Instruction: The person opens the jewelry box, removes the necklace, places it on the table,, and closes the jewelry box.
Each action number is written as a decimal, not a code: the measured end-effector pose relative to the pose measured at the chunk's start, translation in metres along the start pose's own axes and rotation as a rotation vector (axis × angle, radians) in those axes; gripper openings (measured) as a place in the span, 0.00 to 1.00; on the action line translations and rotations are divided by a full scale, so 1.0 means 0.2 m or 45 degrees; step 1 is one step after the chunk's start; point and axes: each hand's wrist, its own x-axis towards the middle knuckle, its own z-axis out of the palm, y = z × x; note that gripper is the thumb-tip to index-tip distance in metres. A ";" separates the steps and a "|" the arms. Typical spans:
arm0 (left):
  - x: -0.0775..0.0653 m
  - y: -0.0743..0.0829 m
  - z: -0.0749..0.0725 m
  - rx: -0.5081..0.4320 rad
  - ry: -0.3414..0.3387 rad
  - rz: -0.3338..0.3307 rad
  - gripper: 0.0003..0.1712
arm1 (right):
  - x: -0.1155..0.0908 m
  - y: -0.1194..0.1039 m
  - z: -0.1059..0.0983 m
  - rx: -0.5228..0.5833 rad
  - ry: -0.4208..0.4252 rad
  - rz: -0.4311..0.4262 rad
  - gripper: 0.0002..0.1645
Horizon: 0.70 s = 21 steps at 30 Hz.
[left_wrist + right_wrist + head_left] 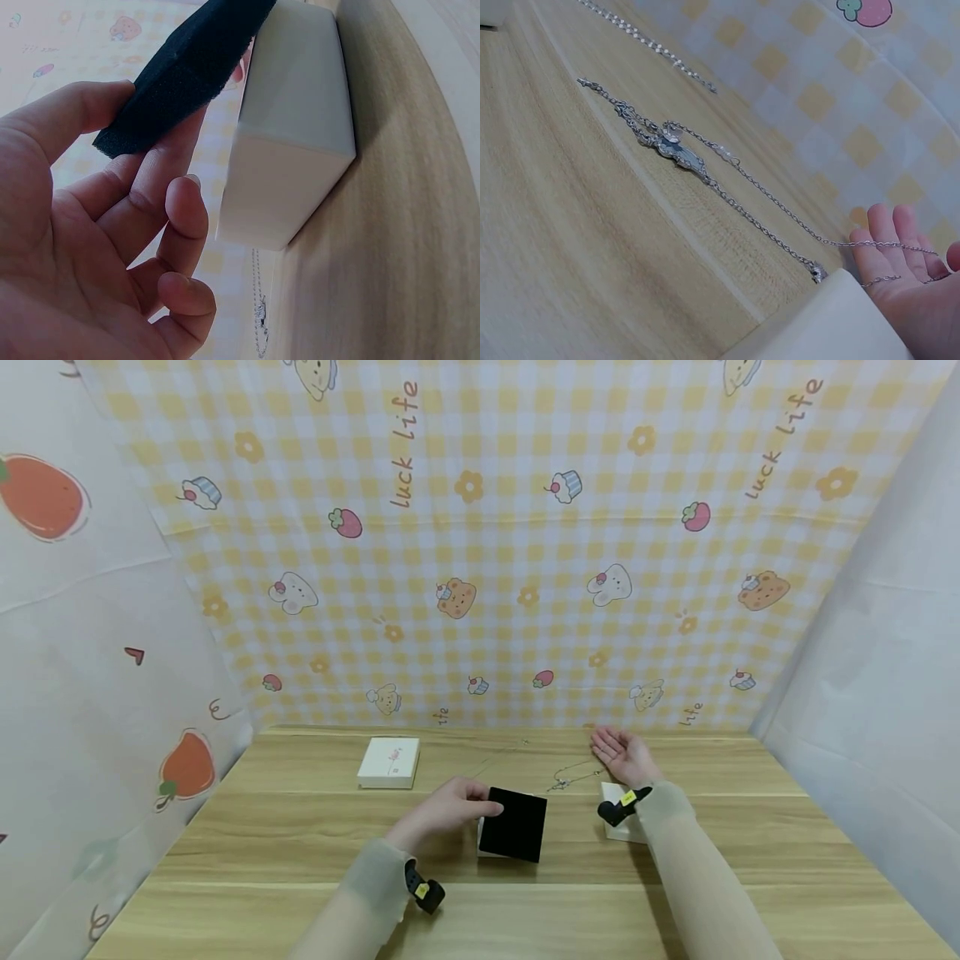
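Observation:
My left hand point(457, 802) pinches a thin square black foam pad point(514, 825) by its edge, between thumb and fingers. The pad hangs tilted over a white box point(292, 127) that stands on the table. Palm up, my right hand point(626, 758) lies toward the back right with its fingers loosely extended. A silver chain necklace with a pendant point(676, 151) stretches along the wood toward that hand, and its chain overlaps the palm in the right wrist view. Beneath the right wrist sits another white box part point(613, 831), partly hidden by the forearm.
A white box with pink lettering point(388, 763) stands at the back left. A second, finer chain point(652, 45) lies farther back on the wooden table point(300, 843). The checked cloth point(480, 543) rises behind the table's far edge.

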 end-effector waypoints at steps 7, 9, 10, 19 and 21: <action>0.00 0.00 0.00 -0.003 -0.003 -0.007 0.22 | 0.01 -0.01 -0.02 0.025 0.005 0.011 0.31; 0.00 0.00 0.00 -0.007 -0.004 -0.006 0.22 | 0.01 -0.01 -0.02 0.028 0.010 0.010 0.31; 0.00 0.00 0.00 -0.009 -0.004 -0.007 0.22 | 0.01 -0.02 -0.03 0.027 0.012 0.010 0.31; 0.00 0.00 0.01 -0.002 -0.006 -0.025 0.22 | 0.01 -0.03 -0.04 0.043 0.030 0.004 0.33; 0.00 0.00 0.01 0.004 -0.006 -0.030 0.22 | 0.01 -0.03 -0.04 0.041 0.032 0.002 0.34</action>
